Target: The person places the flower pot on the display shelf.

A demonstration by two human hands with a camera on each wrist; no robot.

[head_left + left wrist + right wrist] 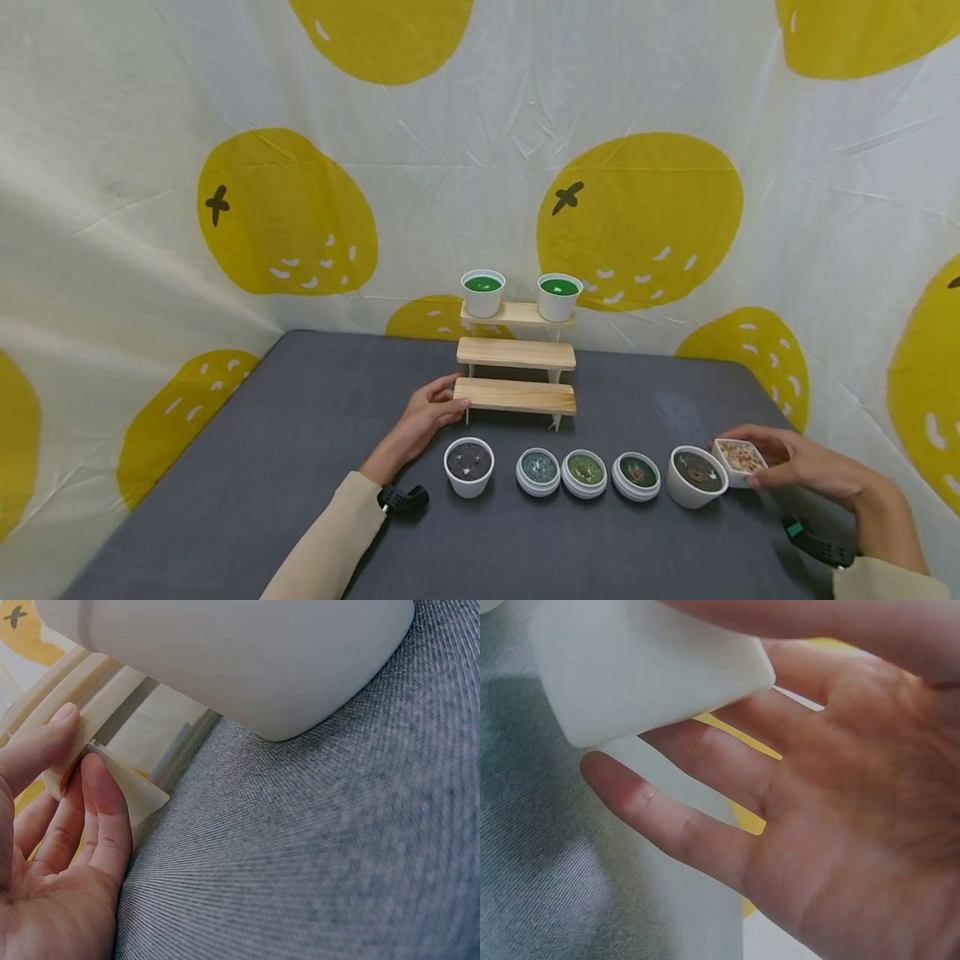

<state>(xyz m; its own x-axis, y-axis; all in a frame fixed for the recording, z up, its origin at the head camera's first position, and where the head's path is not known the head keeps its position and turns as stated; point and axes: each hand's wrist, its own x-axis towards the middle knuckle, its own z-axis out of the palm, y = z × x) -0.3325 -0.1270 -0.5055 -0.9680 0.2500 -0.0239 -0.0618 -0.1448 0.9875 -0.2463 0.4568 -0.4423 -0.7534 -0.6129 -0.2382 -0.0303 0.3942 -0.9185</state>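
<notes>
Where the right grip (pixel 798 461) pinches, a square pot (pixel 645 675) sits inside.

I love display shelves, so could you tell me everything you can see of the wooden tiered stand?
The tiered stand looks like pale wood: three plank shelves rise like stairs toward the back, on thin supports. It stands upright on the grey table. Two white cups with green contents stand on its top shelf. The left hand holds the left end of its lowest shelf.
</notes>
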